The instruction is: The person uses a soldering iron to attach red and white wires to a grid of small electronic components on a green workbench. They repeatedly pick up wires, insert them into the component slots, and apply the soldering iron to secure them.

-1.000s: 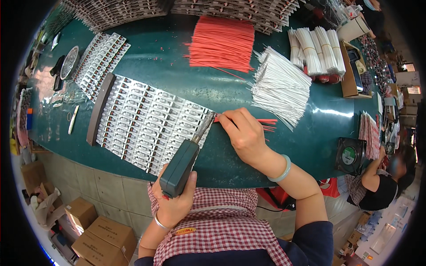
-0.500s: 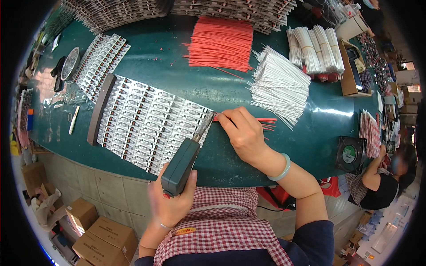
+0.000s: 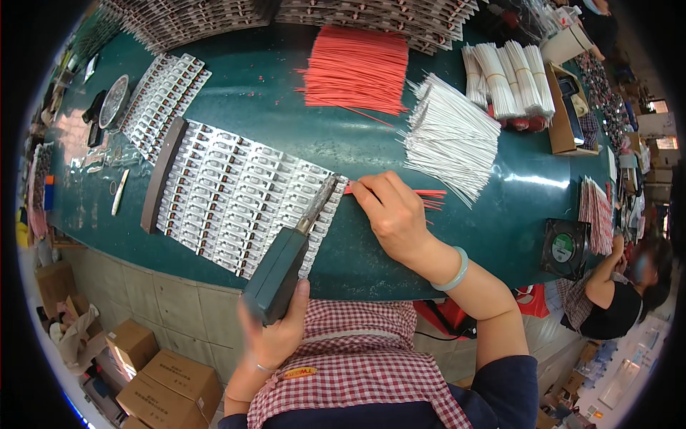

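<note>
Fingers [image 3: 366, 199] of the right hand [image 3: 397, 220] pinch red wires [image 3: 431, 194] by the silvery panel's [image 3: 243, 193] three-o'clock edge; the left hand [image 3: 277, 339] curls round a green gun-shaped tool [image 3: 276, 268]. Beyond the right hand, a red pile [image 3: 357, 71] lies toward twelve o'clock, white strands [image 3: 454, 139] toward one.

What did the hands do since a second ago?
The left hand moved the dark green soldering tool slightly left, drawing its tip away from the right hand. Nothing was newly grabbed or let go. The right hand still pinches red wires.
</note>
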Demonstrator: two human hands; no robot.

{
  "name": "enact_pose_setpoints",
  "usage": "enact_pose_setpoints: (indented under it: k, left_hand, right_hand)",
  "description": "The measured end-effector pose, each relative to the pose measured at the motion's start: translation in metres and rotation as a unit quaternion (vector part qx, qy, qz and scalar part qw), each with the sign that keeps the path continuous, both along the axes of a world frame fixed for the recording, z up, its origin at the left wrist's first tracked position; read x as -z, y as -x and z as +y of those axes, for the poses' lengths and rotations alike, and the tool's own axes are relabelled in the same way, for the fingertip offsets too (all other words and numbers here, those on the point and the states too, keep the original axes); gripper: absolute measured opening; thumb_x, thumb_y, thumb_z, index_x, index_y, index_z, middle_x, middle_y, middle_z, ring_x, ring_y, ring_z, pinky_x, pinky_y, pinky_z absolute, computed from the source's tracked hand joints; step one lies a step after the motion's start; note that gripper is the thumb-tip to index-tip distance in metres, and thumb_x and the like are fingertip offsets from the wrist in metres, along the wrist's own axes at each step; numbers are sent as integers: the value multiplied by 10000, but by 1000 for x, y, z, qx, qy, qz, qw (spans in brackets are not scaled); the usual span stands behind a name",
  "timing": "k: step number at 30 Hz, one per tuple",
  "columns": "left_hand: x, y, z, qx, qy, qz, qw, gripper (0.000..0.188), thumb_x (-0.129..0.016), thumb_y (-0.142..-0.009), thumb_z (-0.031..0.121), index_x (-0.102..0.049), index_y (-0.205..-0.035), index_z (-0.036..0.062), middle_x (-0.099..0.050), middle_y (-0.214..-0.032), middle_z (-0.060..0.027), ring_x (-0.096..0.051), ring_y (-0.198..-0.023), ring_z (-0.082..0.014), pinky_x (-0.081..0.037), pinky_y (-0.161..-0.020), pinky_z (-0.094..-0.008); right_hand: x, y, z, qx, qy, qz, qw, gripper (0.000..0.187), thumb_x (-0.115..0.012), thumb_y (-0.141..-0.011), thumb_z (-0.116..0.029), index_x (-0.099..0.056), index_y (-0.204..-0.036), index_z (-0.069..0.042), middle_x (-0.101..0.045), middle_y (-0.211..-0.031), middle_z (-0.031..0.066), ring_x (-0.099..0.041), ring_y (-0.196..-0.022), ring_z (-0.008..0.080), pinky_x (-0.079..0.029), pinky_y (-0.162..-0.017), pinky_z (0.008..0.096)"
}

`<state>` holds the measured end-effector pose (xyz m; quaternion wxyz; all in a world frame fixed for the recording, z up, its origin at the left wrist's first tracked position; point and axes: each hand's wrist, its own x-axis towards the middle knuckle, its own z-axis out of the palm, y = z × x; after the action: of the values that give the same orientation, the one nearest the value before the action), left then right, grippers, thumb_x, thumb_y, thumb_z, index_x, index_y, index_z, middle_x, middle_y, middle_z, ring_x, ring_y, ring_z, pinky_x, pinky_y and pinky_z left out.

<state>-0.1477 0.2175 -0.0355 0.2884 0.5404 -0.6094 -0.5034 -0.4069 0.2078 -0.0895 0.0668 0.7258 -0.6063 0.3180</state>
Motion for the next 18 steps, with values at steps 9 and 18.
enact_pose_setpoints:
  k: [9,18]
  left_hand:
    - [-3,-4,4,33,25,-39,998,196,-790,-958,157,-771,-1079,4,-778,-957,-91,-732,-772,-203,-545,-723,-327]
    - [2,-8,4,32,37,-13,999,217,-814,-909,91,-747,-1068,-43,-760,-934,-121,-720,-736,-217,-553,-682,-328]
  right_hand:
    - [0,-1,1,0,12,-28,1000,329,-711,-735,15,-705,-1060,62,-679,-1002,129,-643,-868,263,-561,-701,351]
    - [-1,-8,6,-6,11,-45,999,321,-750,-739,64,-715,-1058,63,-699,-965,126,-663,-818,270,-560,-660,354]
